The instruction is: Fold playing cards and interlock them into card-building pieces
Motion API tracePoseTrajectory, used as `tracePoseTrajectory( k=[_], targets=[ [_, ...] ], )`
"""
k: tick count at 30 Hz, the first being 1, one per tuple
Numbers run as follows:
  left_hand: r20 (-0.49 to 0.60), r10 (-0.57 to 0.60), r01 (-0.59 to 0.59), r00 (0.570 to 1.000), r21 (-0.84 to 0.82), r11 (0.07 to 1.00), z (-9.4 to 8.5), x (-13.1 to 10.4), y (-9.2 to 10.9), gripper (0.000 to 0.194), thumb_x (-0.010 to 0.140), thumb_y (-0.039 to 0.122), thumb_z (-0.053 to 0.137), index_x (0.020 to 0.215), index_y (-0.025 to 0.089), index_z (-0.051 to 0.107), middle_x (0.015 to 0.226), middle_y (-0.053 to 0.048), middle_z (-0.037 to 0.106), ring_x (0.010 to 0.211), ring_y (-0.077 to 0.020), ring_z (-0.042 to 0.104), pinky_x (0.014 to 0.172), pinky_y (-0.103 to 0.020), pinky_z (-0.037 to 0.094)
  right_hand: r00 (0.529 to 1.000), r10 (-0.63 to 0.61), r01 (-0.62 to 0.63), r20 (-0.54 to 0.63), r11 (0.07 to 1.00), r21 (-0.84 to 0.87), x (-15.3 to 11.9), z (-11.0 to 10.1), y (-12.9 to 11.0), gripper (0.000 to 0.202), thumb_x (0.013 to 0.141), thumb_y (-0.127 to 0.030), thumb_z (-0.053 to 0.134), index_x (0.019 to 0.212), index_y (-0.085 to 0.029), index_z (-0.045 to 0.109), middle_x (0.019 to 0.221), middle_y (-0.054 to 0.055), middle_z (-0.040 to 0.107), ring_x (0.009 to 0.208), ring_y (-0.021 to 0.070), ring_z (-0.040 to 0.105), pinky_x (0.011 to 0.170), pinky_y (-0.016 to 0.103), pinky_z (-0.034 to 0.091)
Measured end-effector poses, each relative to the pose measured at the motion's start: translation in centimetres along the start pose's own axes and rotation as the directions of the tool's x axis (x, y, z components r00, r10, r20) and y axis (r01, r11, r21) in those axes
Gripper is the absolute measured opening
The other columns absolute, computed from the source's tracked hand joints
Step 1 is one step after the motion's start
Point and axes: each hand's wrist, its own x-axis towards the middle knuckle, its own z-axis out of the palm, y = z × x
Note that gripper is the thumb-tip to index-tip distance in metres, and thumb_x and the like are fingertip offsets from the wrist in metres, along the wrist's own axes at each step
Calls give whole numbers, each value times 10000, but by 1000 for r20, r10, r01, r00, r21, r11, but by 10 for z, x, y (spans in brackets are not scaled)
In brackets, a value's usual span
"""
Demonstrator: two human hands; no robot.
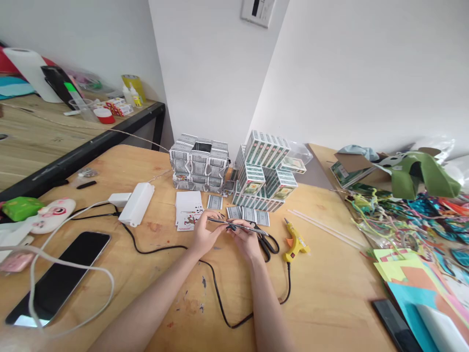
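Note:
My left hand (205,233) and my right hand (245,238) meet over the middle of the table, both closed on thin playing cards (238,225) seen nearly edge-on. Beyond my left hand lie loose face-up cards (188,205). Patterned card backs (249,215) lie flat beyond my right hand. Behind them stands a structure built of folded cards (200,164), with a square opening on top. Right of it are stacked green-and-white card boxes (262,171). Black-handled scissors (269,244) lie beside my right hand, partly hidden by it. A yellow glue gun (295,242) lies further right.
A black cable (218,288) loops under my forearms. A white power strip (137,204) and a phone (60,278) are at the left. Clear glue sticks (326,227), coloured papers (414,274) and another phone (395,325) are at the right. A wall stands behind the table.

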Motion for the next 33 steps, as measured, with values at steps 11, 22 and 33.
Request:
tracePoseTrajectory(
  k=[11,22,33],
  targets=[
    [-37,-291,292,956,16,956,-6,7,-4,207,667,283,645,825,181,559,796,-12,609,719,-153,589,632,-260,471,989,-74,83,-126,995,63,4,-7,8,220,610,-315,724,664,-182,557,536,-51,524,476,81,471,492,216,411],
    [183,-587,613,789,-297,732,-10,10,-9,356,606,360,678,861,114,645,822,-82,682,788,-236,624,709,-353,491,939,-162,158,-302,987,-38,5,-12,5,293,555,-320,760,600,-179,508,499,-65,508,428,66,431,435,205,348],
    [163,-510,524,844,-52,850,-22,11,-4,233,656,350,627,727,130,655,728,-50,685,712,-208,622,659,-289,461,973,-143,107,-179,975,-196,4,-15,3,300,583,-322,724,782,-176,554,615,-41,563,417,81,499,435,229,447]
  ],
)
